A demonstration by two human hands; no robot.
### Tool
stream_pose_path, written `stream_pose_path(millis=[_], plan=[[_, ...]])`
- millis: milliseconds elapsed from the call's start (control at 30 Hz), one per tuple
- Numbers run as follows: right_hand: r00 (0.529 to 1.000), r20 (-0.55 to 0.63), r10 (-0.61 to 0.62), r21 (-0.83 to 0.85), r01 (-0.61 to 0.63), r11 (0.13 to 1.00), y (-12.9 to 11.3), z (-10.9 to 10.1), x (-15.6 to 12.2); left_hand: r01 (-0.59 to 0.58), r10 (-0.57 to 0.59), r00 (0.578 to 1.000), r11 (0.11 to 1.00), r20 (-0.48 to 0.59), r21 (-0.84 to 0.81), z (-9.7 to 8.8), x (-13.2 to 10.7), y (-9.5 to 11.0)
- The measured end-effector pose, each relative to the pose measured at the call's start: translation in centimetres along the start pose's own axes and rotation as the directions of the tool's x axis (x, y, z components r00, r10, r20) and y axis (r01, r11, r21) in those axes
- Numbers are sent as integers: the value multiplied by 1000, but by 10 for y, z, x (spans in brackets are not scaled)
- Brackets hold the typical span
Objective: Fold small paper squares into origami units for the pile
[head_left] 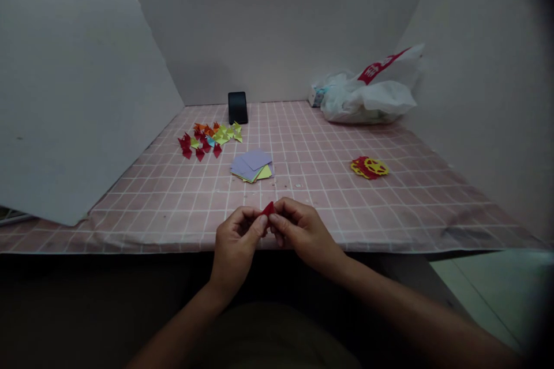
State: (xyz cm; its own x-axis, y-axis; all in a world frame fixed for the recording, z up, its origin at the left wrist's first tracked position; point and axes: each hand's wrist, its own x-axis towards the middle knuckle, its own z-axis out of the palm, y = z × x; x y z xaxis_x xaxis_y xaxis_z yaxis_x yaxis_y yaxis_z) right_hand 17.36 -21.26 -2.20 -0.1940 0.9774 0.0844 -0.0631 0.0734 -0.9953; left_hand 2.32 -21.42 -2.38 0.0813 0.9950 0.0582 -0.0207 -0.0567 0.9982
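Note:
Between both hands, at the table's front edge, is a small folded piece of red paper (269, 209) with a pointed top. My left hand (237, 236) pinches its left side between thumb and fingers. On the other side my right hand (303, 232) grips it the same way, thumb near thumb. Much of the paper's lower part is hidden by the fingers. Just beyond the hands lies a loose stack of square paper sheets (251, 165), purple on top with yellow and green edges showing.
Several folded paper pieces (199, 154) in red, orange, yellow and blue lie at the left. A black phone-like object (238, 108) leans behind them. Red and yellow cut-out discs (369, 168) lie at the right, with a white plastic bag (367, 101) behind. White panels (277, 29) surround the pink checked tablecloth (311, 144).

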Motion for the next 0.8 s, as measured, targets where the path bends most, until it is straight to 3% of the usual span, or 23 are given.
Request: stream_pose_path(millis=[167,300,533,800], plan=[[999,20,26,-39,-25,999,0,-2,0,77,-75,995,997,59,-30,-4,2,-4],[1000,-14,27,-55,-27,998,1,-2,0,73,-65,993,994,101,-84,-3,3,-9],[995,62,78,210,-90,974,-1,1,1,57,-58,998,975,2,-216,2,3,-7],[994,14,110,288,-109,952,6,2,1,115,-90,992,942,93,-315,2,4,-7]])
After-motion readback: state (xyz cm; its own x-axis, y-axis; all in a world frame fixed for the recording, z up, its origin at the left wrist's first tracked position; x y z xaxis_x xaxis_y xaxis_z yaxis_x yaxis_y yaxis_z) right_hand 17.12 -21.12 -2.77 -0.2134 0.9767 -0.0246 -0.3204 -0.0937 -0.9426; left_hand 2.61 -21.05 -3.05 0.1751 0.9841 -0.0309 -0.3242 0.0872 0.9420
